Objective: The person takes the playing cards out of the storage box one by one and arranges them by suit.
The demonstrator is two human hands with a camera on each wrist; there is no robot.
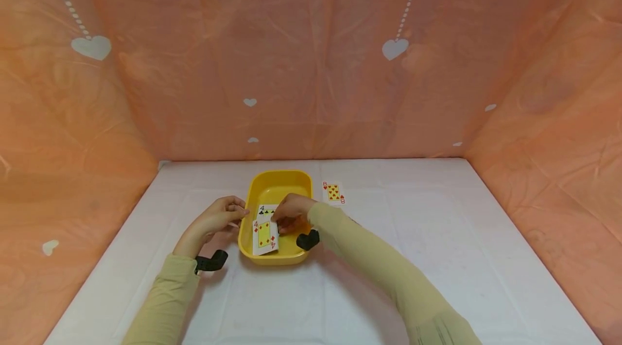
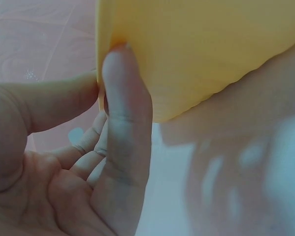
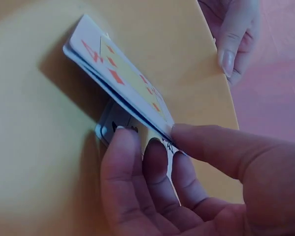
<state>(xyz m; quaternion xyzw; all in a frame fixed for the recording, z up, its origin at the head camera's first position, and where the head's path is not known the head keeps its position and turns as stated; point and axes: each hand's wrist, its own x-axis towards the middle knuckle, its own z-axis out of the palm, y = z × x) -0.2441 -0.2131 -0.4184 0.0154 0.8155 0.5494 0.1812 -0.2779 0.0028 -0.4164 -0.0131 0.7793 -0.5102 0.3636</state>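
Observation:
A yellow plastic tray (image 1: 281, 260) stands on the table. At its left side, my left hand (image 1: 216, 219) pinches the rim between thumb and index finger; the left wrist view shows this grip (image 2: 122, 113) closely. Inside the tray, my right hand (image 1: 293, 211) pinches the edge of a small stack of playing cards with the four of diamonds (image 1: 264, 234) on top. The thumb presses on the face, with fingers underneath. That stack is tilted in the right wrist view. Partly covered by it is a four of clubs (image 1: 266, 209).
Right of the tray, an eight of hearts (image 1: 333, 193) lies face up on the white tablecloth (image 1: 389, 215). Orange cloth (image 1: 311, 75) with white hearts rises behind and at both sides. Each wrist wears a black camera mount (image 1: 212, 261).

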